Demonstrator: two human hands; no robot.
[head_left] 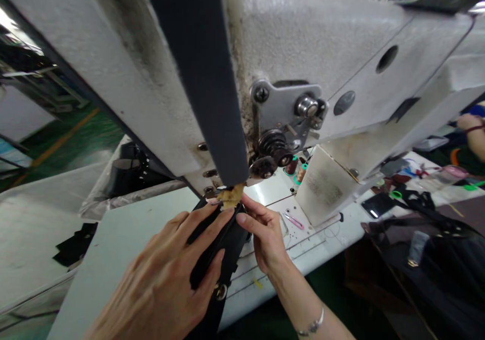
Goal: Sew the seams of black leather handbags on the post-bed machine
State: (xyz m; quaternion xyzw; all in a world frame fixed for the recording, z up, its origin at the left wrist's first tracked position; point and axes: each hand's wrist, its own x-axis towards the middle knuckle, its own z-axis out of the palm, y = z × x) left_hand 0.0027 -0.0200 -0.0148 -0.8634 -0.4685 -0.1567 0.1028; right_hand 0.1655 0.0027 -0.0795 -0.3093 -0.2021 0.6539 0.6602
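A black piece (231, 259) with a metal ring lies under the head of a large grey sewing machine (288, 37). My left hand (170, 269) rests on this black piece, fingers spread and fingertips close to a tan-yellow patch (231, 196) below the machine's dark cover strip (200, 77). On the right side of the piece, my right hand (267, 231) grips its edge between thumb and fingers. The needle area is hidden behind the machine head and my fingers.
Thread spools (297, 171) and pink snips (293, 221) are behind my right hand. At the right are a phone (378, 206), dark bags (447, 264) and another person's arm (475, 135). Black scraps (76, 246) lie at the left.
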